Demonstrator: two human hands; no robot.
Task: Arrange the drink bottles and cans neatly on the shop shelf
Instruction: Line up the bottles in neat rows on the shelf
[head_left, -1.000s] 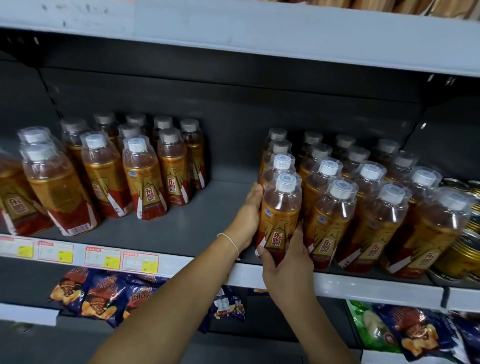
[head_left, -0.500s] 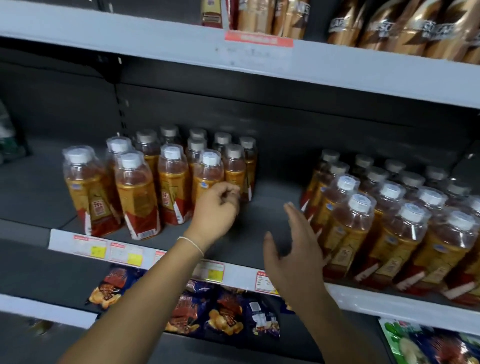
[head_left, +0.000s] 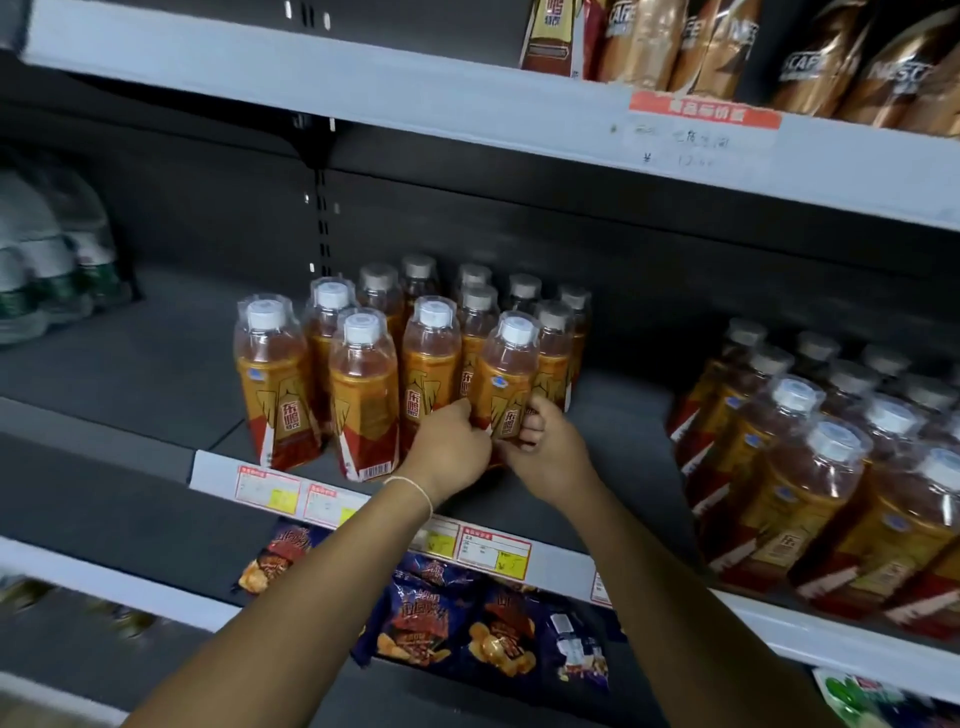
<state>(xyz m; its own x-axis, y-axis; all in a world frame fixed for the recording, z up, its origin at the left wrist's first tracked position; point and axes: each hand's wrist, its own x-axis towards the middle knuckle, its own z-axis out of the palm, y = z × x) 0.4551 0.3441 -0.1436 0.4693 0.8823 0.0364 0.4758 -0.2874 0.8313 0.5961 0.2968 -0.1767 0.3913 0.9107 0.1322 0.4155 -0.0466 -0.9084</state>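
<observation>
The person holds one bottle (head_left: 506, 382) in both hands, low on its body. The left hand (head_left: 452, 449) wraps its left side with curled fingers, and the right hand (head_left: 545, 447) grips its right side, knuckles bent round the label. The two hands nearly meet in front of the bottle. It looks upright, with its white cap on top and the red and gold label facing forward. The hands hide its base, so whether it rests on the shelf (head_left: 618, 431) cannot be told.

The bottle is at the front right corner of the left group (head_left: 358, 400), touching or just beside the same kind of bottles to its left and behind it. To the right of the bottle, past a bare stretch of shelf, stands the right group (head_left: 810, 493), well apart from it. Far to its left, at the back, are blurred water bottles (head_left: 52, 270).

Below the bottle, on the shelf's front edge, is a row of tags (head_left: 493, 552), and lower again lie snack bags (head_left: 441, 618). Above the bottle runs the top shelf (head_left: 415, 88), with coffee packs (head_left: 810, 52) on it up and to the right. A thin band (head_left: 418, 486) circles the left wrist, just below the bottle.
</observation>
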